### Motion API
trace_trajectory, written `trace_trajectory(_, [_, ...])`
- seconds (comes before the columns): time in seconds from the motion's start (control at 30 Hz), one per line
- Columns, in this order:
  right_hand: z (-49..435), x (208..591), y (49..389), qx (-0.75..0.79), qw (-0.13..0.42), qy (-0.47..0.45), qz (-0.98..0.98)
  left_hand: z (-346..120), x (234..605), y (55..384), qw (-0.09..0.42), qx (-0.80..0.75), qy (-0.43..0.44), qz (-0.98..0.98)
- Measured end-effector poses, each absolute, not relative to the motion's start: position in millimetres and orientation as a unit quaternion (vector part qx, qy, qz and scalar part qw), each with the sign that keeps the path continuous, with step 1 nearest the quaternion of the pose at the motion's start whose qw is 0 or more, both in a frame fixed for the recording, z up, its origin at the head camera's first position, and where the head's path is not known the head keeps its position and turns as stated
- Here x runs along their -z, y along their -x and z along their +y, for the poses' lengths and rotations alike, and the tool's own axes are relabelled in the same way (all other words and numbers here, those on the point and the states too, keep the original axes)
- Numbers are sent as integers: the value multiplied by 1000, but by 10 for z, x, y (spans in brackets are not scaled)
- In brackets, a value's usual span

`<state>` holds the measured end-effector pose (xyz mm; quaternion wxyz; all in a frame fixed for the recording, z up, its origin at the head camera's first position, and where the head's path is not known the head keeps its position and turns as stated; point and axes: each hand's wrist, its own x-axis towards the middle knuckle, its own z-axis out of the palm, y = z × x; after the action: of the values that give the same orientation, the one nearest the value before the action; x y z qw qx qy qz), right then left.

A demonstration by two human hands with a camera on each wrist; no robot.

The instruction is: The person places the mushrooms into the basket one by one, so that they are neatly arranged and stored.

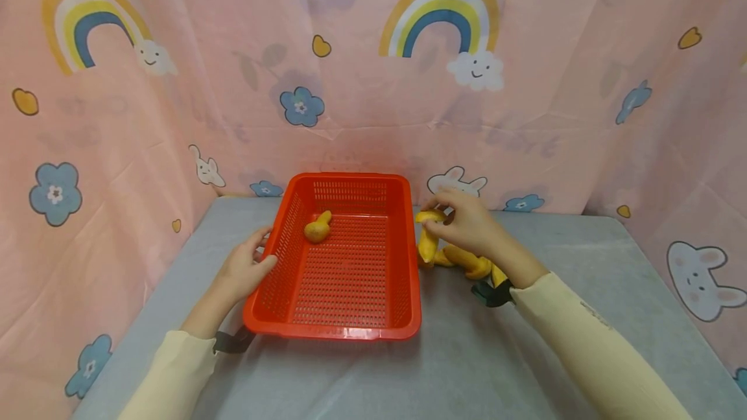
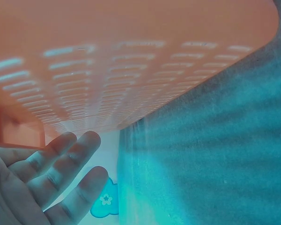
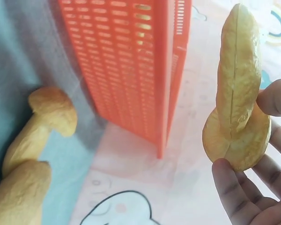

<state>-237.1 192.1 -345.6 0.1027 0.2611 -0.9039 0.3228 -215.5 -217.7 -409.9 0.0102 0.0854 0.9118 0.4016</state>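
A yellow mushroom [image 3: 236, 84], with a rounded cap and long stem, is pinched by its cap between the thumb and fingers of my right hand [image 1: 467, 222]. It hangs stem-down beside the right wall of the red plastic basket [image 1: 344, 331]. My left hand [image 1: 242, 271] holds the basket's left rim, its thumb on the rim and its fingers [image 2: 61, 176] below it, outside the slotted wall. Inside the basket, toward the back left, lies another mushroom [image 1: 318, 231]. More yellow mushrooms [image 1: 463, 261] lie on the table right of the basket, partly hidden by my right hand.
The grey table [image 1: 560, 342] runs back to a pink patterned curtain [image 1: 362, 102], which also hangs at both sides. A dark wrist strap [image 1: 493, 293] sits on my right wrist, and another [image 1: 233, 341] on the left.
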Motion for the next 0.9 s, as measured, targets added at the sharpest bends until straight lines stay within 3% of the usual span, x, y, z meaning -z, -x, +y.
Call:
trace_trajectory(0.67, [1440, 3281, 2580, -349, 124, -293, -882, -2172, 4086, 2151, 8, -398, -86, 913])
trace_trajectory(0.9, [1261, 3287, 2675, -333, 109, -284, -893, -2169, 4086, 2151, 5, -400, -89, 912])
